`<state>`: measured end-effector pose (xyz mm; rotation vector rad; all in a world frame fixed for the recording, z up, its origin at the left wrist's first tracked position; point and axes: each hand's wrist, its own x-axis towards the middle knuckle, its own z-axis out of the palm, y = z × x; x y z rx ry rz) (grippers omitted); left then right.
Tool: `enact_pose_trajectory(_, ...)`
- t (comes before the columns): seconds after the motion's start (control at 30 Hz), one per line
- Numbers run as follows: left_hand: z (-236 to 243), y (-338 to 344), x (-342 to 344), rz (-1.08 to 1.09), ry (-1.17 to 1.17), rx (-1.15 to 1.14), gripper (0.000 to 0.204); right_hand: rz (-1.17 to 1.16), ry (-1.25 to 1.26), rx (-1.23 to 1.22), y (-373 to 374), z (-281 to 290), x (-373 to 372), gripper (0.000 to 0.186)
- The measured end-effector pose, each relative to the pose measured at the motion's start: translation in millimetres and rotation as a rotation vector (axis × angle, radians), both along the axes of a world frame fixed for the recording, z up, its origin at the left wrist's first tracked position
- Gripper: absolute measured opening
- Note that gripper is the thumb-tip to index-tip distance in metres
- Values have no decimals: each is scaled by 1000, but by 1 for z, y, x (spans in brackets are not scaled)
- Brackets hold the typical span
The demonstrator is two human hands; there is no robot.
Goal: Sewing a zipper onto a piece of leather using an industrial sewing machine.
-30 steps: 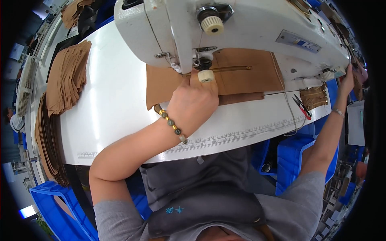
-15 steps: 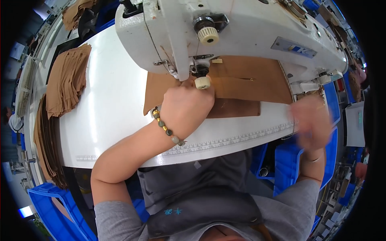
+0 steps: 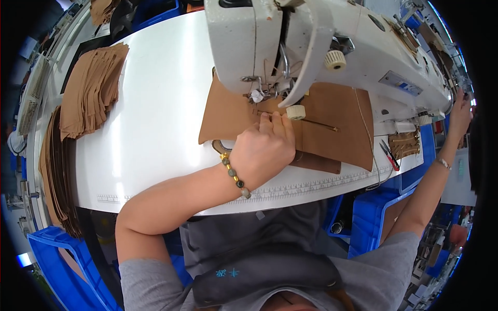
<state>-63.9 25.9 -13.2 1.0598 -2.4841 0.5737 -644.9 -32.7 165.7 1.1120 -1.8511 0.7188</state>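
A: Where was the panel placed?

B: The panel (image 3: 332, 142) was laid on the bench (image 3: 166, 103), partly under the machine (image 3: 363, 67). A zip (image 3: 320, 124) was set across it, its right end left uncovered.

A: How was it held?

B: It was pressed by the fingertips of the left hand (image 3: 263, 150), right at the zip and near the machine's head, presumably so that the layers were kept flat and aligned there. Whether anything was pinched by the hidden thumb could not be told.

A: And the right hand?

B: The right hand (image 3: 460, 111) was stretched out by the machine's far right end, well apart from the panel. It was seen too small for any grip or its purpose to be told.

A: What was placed around them?

B: A thread (image 3: 364, 119) was draped over the panel's right side. Snips (image 3: 389, 155) were laid beside a zip pile (image 3: 404, 144), probably for easy reach. Farther out, brown pieces (image 3: 93, 93) were fanned at the left, perhaps so that single ones could be lifted, and a blue bin (image 3: 363, 223) was set below the front edge.
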Motion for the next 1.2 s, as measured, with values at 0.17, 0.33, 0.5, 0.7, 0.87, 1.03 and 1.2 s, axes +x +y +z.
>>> enact_pose_trajectory(0.17,2,2,-2,16,-7,5,37,400,-542,25,9,-71,-135,62)
enact_pose_trajectory(0.33,1,1,-2,9,-11,-36,37,507,-868,-188,15,-99,-122,57)
enact_pose_trajectory(0.5,12,29,-10,-2,24,83,40,394,-768,193,-15,-14,-157,58)
enact_pose_trajectory(0.7,50,49,-17,-47,17,228,36,79,-238,443,-20,-1,-156,59)
enact_pose_trajectory(0.87,66,-12,12,-124,157,531,8,767,-293,160,70,13,53,52)
enact_pose_trajectory(1.03,73,-6,10,-47,197,563,32,1705,-92,1066,144,-82,320,26)
enact_pose_trajectory(1.2,70,0,29,-94,313,665,33,1544,14,827,124,-147,395,37)
